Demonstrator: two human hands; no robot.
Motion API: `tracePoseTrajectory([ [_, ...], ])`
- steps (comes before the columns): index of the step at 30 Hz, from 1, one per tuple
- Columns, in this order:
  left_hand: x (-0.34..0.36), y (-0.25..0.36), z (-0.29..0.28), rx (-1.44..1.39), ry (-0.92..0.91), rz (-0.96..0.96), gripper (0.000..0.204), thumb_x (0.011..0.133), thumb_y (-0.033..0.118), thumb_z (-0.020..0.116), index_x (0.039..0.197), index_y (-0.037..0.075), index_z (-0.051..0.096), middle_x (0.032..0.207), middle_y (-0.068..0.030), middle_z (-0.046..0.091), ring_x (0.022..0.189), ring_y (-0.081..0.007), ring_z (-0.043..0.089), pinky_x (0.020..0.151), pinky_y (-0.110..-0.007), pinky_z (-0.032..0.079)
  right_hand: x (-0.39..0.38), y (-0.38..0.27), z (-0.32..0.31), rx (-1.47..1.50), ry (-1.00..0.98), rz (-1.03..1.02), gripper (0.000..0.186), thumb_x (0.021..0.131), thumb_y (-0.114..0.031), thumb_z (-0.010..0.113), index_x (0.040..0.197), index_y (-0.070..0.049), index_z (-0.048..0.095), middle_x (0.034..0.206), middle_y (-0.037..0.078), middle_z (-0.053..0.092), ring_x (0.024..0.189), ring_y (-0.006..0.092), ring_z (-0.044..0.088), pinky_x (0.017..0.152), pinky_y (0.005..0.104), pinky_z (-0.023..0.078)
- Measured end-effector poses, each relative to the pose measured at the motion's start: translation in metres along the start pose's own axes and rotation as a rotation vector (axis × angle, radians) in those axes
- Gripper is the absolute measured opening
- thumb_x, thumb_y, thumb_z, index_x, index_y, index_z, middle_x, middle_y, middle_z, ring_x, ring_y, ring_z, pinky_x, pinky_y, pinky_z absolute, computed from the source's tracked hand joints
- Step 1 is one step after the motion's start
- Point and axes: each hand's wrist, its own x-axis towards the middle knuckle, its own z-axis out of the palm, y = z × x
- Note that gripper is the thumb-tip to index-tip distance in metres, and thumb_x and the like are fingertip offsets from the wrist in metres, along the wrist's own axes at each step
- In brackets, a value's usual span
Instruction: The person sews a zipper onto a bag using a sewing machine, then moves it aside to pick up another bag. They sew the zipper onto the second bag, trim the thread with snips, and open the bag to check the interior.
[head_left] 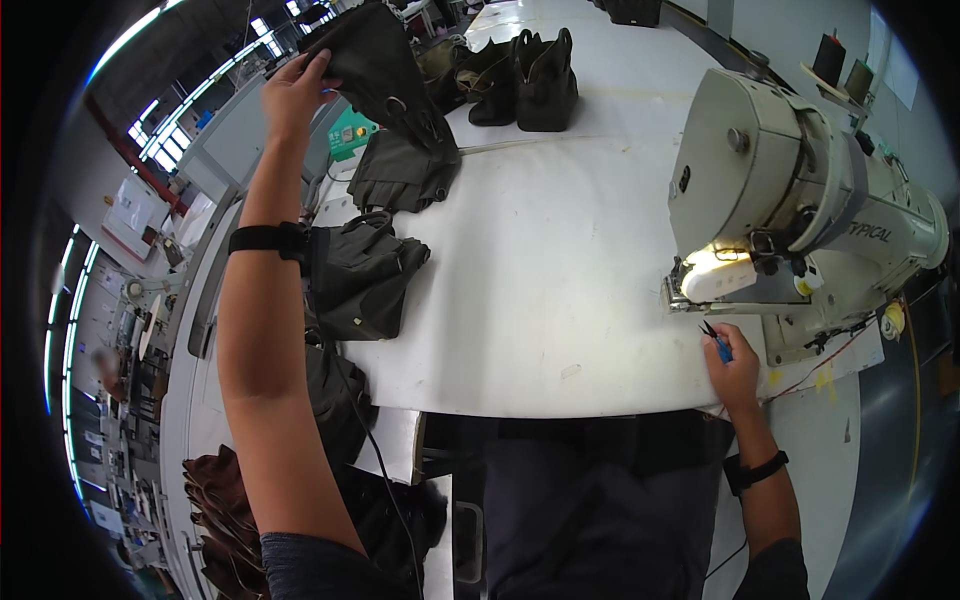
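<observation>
My left hand point(292, 92) is raised at the far left, its fingers closed on the edge of a dark bag point(378, 70). The bag hangs tilted, and its lower end reaches down to another dark bag point(395, 172) on the table. My right hand point(735, 368) rests by the sewing machine, wrapped round small thread snips point(718, 343) with a blue handle and dark pointed blades. Just beyond that hand is the lit needle area of the sewing machine point(740, 160). Nearer along the left edge sits a further dark bag point(365, 275).
Several upright dark bags point(546, 85) stand at the back of the white table point(540, 260). A green control box point(350, 133) is behind the left-hand bags. Brown bags point(222, 510) are piled at lower left. A black cable point(375, 450) runs down beside my left arm.
</observation>
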Motion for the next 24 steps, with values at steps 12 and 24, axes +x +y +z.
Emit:
tracePoseTrajectory([
  [12, -0.154, -0.015, -0.061, 0.048, -0.467, 0.200, 0.047, 0.104, 0.030, 0.066, 0.140, -0.001, 0.062, 0.133, -0.0113, 0.070, 0.121, -0.0258, 0.069, 0.100, -0.038, 0.056, 0.000, 0.000, -0.007, 0.064, 0.009, 0.054, 0.028, 0.093, -0.028, 0.077, 0.111, -0.007, 0.070, 0.096, 0.014, 0.076, 0.088, 0.0319, 0.075, 0.078, 0.0389, 0.058],
  [24, -0.237, -0.055, -0.068, -0.320, -0.400, -0.614, 0.053, 0.112, 0.037, 0.049, 0.145, -0.003, 0.056, 0.142, -0.0141, 0.065, 0.128, -0.0309, 0.065, 0.109, -0.042, 0.051, 0.001, -0.001, -0.005, 0.036, 0.024, 0.018, 0.031, 0.094, -0.033, 0.077, 0.112, -0.009, 0.070, 0.098, 0.014, 0.077, 0.091, 0.0323, 0.075, 0.080, 0.0388, 0.058],
])
